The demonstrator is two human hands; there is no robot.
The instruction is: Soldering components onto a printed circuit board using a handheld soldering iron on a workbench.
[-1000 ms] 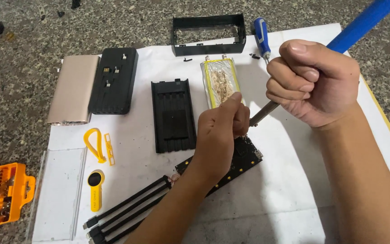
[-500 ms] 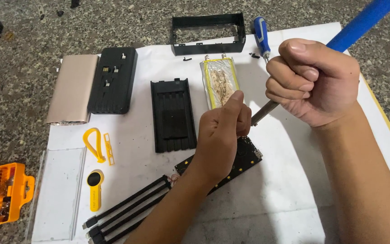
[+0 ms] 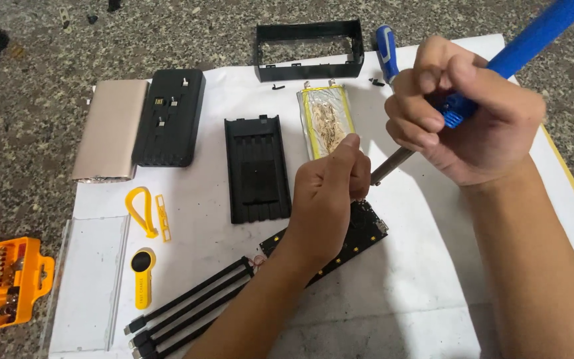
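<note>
Right hand [image 3: 463, 113] fisted around a blue-handled soldering iron [image 3: 533, 36], metal tip slanting down toward the left hand. Left hand [image 3: 327, 196] closed, fingers pinched, pressing on a black circuit board [image 3: 367, 229] lying under it on white paper [image 3: 400, 299]; what the pinch holds, cannot tell. Just beyond the left fingertips: a silver pouch battery cell [image 3: 327, 119]. Left of that hand, a black inner tray [image 3: 257, 169].

Judgement: keep the board pinned flat, tip steady on the joint, well off the cell's foil.

I see 1 black circuit board [image 3: 360, 229] lying flat, and 1 blue-handled soldering iron [image 3: 499, 66] slanting tip-down toward it.
</note>
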